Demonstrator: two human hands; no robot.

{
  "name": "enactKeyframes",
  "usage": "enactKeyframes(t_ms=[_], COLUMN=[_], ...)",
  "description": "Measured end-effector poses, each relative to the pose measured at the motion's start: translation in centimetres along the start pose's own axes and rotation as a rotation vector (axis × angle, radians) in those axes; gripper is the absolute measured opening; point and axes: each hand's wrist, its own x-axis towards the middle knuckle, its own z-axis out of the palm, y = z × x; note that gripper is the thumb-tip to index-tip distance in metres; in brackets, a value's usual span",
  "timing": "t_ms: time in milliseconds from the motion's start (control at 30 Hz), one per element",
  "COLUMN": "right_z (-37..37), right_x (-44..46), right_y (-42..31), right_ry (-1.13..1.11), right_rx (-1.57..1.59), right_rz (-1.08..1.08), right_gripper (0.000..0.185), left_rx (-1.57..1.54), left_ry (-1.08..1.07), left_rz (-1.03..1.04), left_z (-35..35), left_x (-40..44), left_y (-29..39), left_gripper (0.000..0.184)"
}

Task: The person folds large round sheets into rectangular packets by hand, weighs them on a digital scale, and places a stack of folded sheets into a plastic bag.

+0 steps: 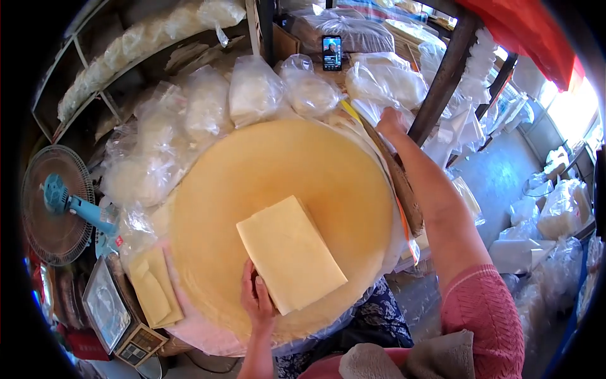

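Note:
A large round stack of thin yellowish sheets (208,189) fills the middle of the view. On it lies a folded rectangular stack of the same pale yellow material (290,252), slightly tilted. My left hand (257,297) is at the lower left edge of this folded stack, its fingers bent against the side and partly hidden there. My right hand (392,123) is stretched far forward to the upper right, beside plastic bags (386,79); its fingers look closed, but what they hold is too small to make out.
Filled plastic bags (255,91) line the far side. A phone (332,52) stands behind them. On the left are a blue fan (57,192), folded yellow sheets (154,287) and a scale (107,306). A dark post (445,76) rises near my right arm.

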Motion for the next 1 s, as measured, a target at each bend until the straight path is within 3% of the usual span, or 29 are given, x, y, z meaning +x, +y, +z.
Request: enactKeyframes(t_ms=[100,267,467,800,1000], right_z=[-1.2,4.6,-1.0,-7.7,-8.8], right_x=[1.2,3.1,0.0,4.8,6.9], right_y=[0.5,1.9,-1.2,-2.2,-3.7], right_ry=[-0.198,-0.124,-0.069,0.287,0.387], right_rx=[0.079,0.031,-0.02,0.012,0.199], right_rz=[0.081,0.134,0.203,0.031,-0.265], right_gripper=[0.042,0.029,0.026,0.02,0.013], left_rx=[-0.027,-0.03,-0.054,-0.015,-0.086], left_ry=[0.0,-0.007,-0.002,0.002,0.013], left_rz=[0.02,0.008,-0.003,0.001,-0.024], left_z=[-0.1,0.0,0.1,-0.1,-0.1], left_x=[-0.1,0.1,0.0,0.0,0.1], left_y=[-0.4,0.3,0.6,0.1,0.8], left_gripper=[0.039,0.038,0.039,0.038,0.04])
